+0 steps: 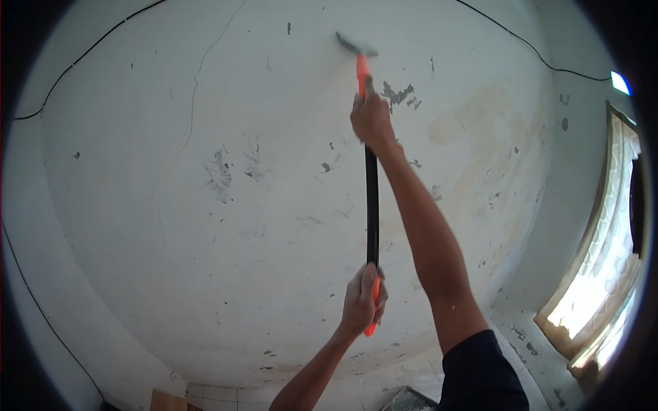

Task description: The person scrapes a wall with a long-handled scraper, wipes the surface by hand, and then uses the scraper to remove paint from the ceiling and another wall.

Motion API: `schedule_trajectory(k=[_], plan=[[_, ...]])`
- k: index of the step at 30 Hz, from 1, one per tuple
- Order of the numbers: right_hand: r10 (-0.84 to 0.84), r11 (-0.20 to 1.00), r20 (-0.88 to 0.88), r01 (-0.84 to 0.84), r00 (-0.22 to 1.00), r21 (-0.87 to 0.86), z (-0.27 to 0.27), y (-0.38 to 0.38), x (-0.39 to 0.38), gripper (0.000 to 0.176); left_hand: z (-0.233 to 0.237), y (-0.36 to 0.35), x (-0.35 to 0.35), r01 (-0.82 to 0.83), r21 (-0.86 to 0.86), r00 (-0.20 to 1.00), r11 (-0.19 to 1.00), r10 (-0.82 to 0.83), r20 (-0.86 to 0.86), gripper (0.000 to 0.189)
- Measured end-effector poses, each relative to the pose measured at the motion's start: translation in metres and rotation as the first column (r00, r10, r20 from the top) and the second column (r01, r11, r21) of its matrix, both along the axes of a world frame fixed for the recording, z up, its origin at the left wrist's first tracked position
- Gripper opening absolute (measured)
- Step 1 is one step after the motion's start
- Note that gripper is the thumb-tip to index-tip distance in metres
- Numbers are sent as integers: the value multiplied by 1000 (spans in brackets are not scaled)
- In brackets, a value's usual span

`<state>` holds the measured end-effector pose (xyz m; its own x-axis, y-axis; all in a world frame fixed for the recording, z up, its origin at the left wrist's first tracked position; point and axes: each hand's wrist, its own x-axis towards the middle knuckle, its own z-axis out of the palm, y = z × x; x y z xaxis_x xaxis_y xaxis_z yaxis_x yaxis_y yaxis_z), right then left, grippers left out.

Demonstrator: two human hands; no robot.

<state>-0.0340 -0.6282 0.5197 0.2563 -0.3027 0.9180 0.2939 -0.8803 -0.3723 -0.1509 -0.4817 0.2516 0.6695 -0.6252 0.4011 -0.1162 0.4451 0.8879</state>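
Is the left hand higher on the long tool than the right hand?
No, the left hand grips the tool at its orange lower end, while the right hand grips higher, nearer the grey head.

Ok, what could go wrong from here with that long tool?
The head of the tool may gouge the pale surface, already chipped nearby. The right hand grips just below the head, so it might graze the surface. A wide swing could snag the black cable at upper right.

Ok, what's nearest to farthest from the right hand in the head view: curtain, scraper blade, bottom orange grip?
1. Scraper blade: just above the right hand.
2. Bottom orange grip: below, in the left hand.
3. Curtain: farthest, off to the right.
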Motion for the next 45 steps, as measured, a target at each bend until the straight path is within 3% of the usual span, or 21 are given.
schedule_trajectory(k=[2,7,10,13,15,17,23,28,30,32,37,39,41,45], plan=[[3,1000,-18,-3,1000,16,-49,1,-7,57,-43,14,-13,6,31,1000,1000,-5,-26,47],[47,995,-85,-39,995,87,-57,-3,-13,56,-42,19,-19,24,68,996,997,-18,-87,45],[47,996,-62,-42,997,84,-18,-17,-6,59,-5,10,-12,39,49,998,998,-37,-48,44],[25,999,68,-27,997,27,36,-36,0,59,43,-6,1,54,11,998,998,-54,19,45],[40,987,-29,-35,999,159,75,-38,-14,59,75,-19,4,64,-13,996,998,-63,66,47],[41,990,-24,-37,999,133,100,-39,-27,55,104,-33,-1,63,-29,995,998,-61,77,47],[-26,999,0,26,1000,32,156,-81,-17,54,140,-89,-3,90,-123,987,988,-72,144,49],[-41,998,46,43,998,-45,175,-82,-5,58,153,-72,8,107,-134,988,985,-90,125,50],[11,999,108,-14,994,35,145,-78,7,57,133,-45,1,90,-79,992,993,-81,100,48],[-97,995,117,94,988,31,78,-69,21,52,75,-20,-3,40,-17,995,999,-38,89,47],[12,995,38,-16,999,101,-20,-42,-9,52,-1,11,-19,8,113,1000,994,-11,25,48],[60,973,-58,-45,997,228,-28,-33,-25,53,-3,5,-16,12,117,999,993,-15,30,48],[37,981,-18,-33,999,191,-15,-50,-16,53,1,-2,-13,13,126,999,992,-17,30,48],[6,985,46,-14,999,173,42,-77,-15,56,58,-31,-9,59,71,996,996,-63,56,47]])
